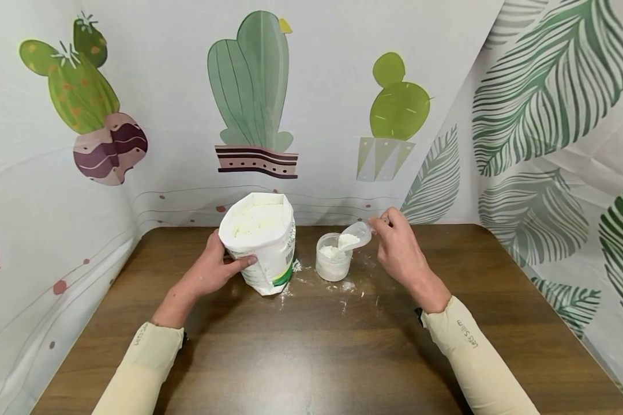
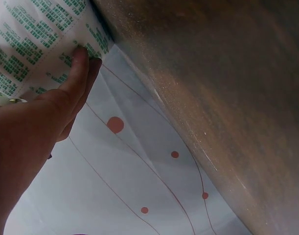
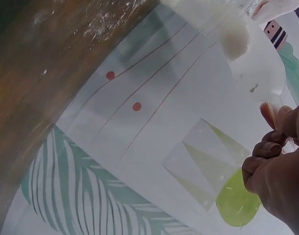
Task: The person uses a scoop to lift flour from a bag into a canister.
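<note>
An open white paper bag point(image 1: 267, 262) of pale powder stands on the table at centre left, its mouth facing up. My left hand point(image 1: 213, 268) holds its left side, thumb across the front; in the left wrist view, fingers lie against the bag's green print point(image 2: 36, 44). To the right is a clear plastic jar point(image 1: 333, 266), partly filled with white powder. My right hand point(image 1: 400, 248) grips the handle of a translucent scoop point(image 1: 360, 232), tilted with its lip at the jar's rim and some powder in it. The scoop's bowl point(image 3: 257, 63) also shows in the right wrist view.
Spilled powder point(image 1: 348, 286) speckles the brown wooden table point(image 1: 291, 357) around the jar and bag. Behind the table's far edge hangs a white cloth backdrop point(image 1: 327, 115) printed with cacti and leaves.
</note>
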`<action>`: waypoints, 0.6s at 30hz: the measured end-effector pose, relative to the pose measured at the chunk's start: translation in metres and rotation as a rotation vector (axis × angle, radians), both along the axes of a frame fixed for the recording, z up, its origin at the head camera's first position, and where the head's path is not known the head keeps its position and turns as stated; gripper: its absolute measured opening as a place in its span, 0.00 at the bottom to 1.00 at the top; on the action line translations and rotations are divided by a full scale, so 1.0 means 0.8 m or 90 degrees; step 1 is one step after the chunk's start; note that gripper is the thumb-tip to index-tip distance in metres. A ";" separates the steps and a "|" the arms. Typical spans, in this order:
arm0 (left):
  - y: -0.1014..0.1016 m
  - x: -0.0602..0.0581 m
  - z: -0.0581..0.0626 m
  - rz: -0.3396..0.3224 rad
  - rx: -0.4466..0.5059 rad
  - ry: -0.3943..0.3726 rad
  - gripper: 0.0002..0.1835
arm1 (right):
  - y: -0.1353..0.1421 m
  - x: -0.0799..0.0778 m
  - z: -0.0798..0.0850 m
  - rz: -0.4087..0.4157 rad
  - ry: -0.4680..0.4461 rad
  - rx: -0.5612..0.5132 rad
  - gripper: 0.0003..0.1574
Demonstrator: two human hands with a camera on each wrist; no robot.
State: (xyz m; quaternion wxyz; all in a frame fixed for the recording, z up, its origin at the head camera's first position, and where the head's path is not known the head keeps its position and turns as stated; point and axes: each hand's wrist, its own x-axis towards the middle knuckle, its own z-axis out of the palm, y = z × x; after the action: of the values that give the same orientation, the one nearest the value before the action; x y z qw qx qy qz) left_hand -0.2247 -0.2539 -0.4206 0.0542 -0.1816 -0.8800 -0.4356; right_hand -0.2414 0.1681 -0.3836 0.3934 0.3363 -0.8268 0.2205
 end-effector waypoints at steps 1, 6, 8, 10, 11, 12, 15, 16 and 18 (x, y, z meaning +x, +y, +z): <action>0.000 0.000 0.000 0.001 -0.002 -0.001 0.51 | 0.000 -0.001 0.000 0.005 0.007 0.002 0.18; -0.001 0.001 0.000 0.011 -0.014 -0.008 0.53 | 0.000 -0.002 0.000 0.024 0.031 0.004 0.20; -0.001 0.001 0.000 0.014 -0.018 -0.011 0.54 | 0.001 -0.002 0.001 0.026 0.036 0.005 0.21; -0.001 0.000 0.000 0.012 -0.015 -0.006 0.53 | 0.001 -0.002 0.002 0.026 0.038 0.007 0.22; 0.000 0.000 0.000 0.010 -0.011 -0.002 0.52 | 0.001 -0.001 0.003 0.027 0.039 0.006 0.24; 0.000 0.000 0.001 0.006 -0.007 0.003 0.51 | 0.001 -0.001 0.003 0.027 0.041 0.006 0.25; 0.001 -0.001 0.001 -0.004 0.005 0.017 0.49 | 0.002 0.000 0.006 0.032 0.048 0.004 0.29; 0.001 -0.001 0.001 -0.006 0.008 0.019 0.48 | 0.002 0.000 0.007 0.032 0.049 0.004 0.30; 0.001 -0.001 0.001 -0.006 0.008 0.019 0.48 | 0.002 0.000 0.008 0.036 0.056 0.001 0.29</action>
State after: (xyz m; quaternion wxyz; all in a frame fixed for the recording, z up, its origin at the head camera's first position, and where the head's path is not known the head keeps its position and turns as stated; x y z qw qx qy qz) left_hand -0.2255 -0.2534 -0.4197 0.0661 -0.1919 -0.8753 -0.4390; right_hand -0.2411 0.1698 -0.3773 0.4224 0.3689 -0.7994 0.2156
